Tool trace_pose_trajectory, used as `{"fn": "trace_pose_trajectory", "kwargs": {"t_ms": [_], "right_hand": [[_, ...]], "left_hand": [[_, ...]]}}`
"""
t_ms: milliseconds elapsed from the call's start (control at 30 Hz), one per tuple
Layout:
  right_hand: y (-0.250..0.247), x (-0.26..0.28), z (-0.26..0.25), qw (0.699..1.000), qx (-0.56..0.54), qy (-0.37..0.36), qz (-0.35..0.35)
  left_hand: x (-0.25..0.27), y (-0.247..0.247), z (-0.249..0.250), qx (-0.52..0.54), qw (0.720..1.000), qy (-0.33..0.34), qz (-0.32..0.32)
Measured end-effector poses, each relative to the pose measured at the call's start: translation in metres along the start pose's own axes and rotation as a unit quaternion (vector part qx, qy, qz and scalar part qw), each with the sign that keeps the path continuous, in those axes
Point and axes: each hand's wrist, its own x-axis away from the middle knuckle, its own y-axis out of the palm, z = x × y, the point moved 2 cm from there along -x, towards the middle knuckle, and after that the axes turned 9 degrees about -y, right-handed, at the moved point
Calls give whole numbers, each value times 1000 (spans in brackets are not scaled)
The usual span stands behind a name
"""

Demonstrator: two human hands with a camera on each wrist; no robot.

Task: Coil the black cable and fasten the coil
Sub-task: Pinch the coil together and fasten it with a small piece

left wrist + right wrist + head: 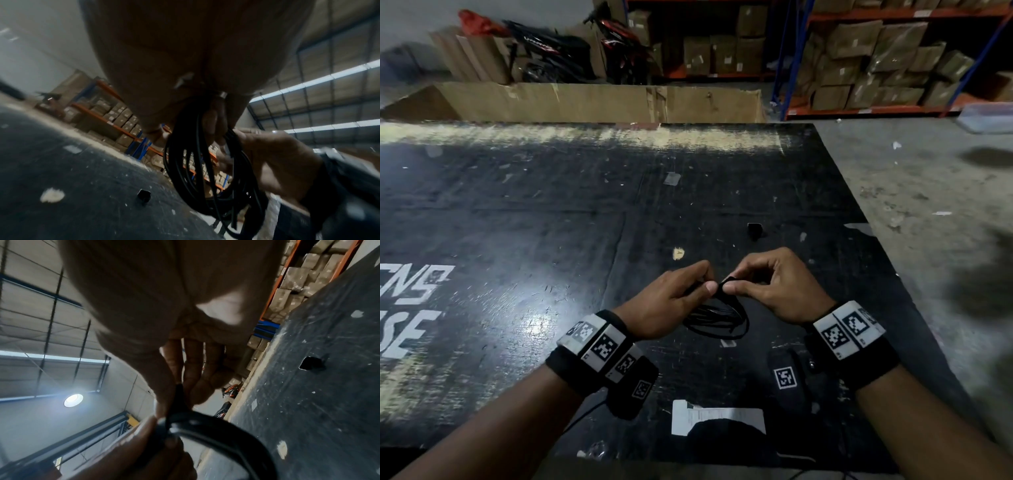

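The black cable (719,318) is wound into a coil of several loops and hangs just above the black table (551,222). My left hand (707,281) pinches the top of the coil between thumb and fingers. My right hand (734,284) pinches a short black strap (179,395) that wraps over the bundled loops. In the left wrist view the coil (205,170) dangles from my left hand (213,123), with the right hand (277,162) beside it. In the right wrist view the cable (236,426) curves below my right hand (185,386).
A small black object (755,231) lies on the table beyond my hands. A white paper label (717,414) and a black pouch with a marker (786,377) lie near the front edge. Flattened cardboard (602,99) and shelves of boxes (876,61) stand behind. The table's right edge borders concrete floor (928,205).
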Motion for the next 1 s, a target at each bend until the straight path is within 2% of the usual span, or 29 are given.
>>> {"fn": "trace_pose_trajectory", "kwargs": {"t_ms": [100, 233, 333, 433, 500, 600, 633, 700, 733, 800, 900, 1000], "right_hand": [[4, 1, 8, 995, -83, 3, 57], [14, 7, 21, 970, -229, 61, 52], [33, 13, 26, 970, -230, 72, 43], [48, 17, 25, 953, -271, 85, 102], [54, 18, 22, 922, -336, 120, 153], [60, 17, 18, 827, -483, 178, 226], [60, 15, 16, 810, -498, 191, 242], [58, 9, 14, 807, -495, 191, 260], [56, 6, 13, 817, -479, 182, 265], [45, 0, 11, 860, -409, 158, 259], [24, -7, 10, 936, -249, 138, 209], [8, -13, 7, 979, -98, 131, 119]], "left_hand": [[-3, 2, -5, 143, 989, -10, 34], [-5, 4, -7, 337, 939, -24, 65], [-5, 11, -10, 431, 898, -31, 86], [-8, 17, -14, 509, 854, -31, 101], [-9, 20, -15, 562, 819, -29, 107], [-9, 27, -14, 637, 762, -45, 104], [-8, 28, -14, 659, 744, -49, 99], [-9, 28, -18, 684, 721, -61, 92], [-9, 28, -22, 688, 716, -71, 92], [-8, 30, -29, 676, 724, -98, 99], [-5, 30, -35, 587, 783, -145, 142], [-4, 13, -37, 456, 844, -141, 245]]}}
